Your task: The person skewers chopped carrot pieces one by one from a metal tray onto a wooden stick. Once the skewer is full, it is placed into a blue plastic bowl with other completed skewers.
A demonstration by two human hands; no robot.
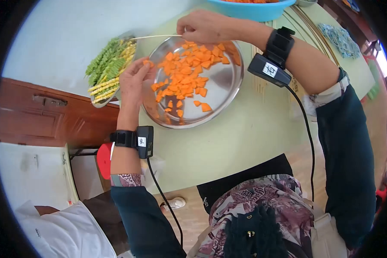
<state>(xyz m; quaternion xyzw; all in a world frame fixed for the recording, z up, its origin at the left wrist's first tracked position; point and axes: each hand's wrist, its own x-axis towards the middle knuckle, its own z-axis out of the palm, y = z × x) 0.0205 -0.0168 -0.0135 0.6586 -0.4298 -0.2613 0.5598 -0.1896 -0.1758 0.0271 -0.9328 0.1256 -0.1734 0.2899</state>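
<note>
A round steel tray on the light green table holds many orange cut pieces. At its left rim my left hand pinches a small orange piece between its fingertips. Over the far rim my right hand is closed on a thin pale stick, which points left. The stick's far end reaches a dish of skewered green and yellow pieces, left of the tray.
A blue basin with orange contents stands at the back. Long sticks and a bluish net-like bundle lie at the right. Another person in a white shirt is at lower left, near a red stool.
</note>
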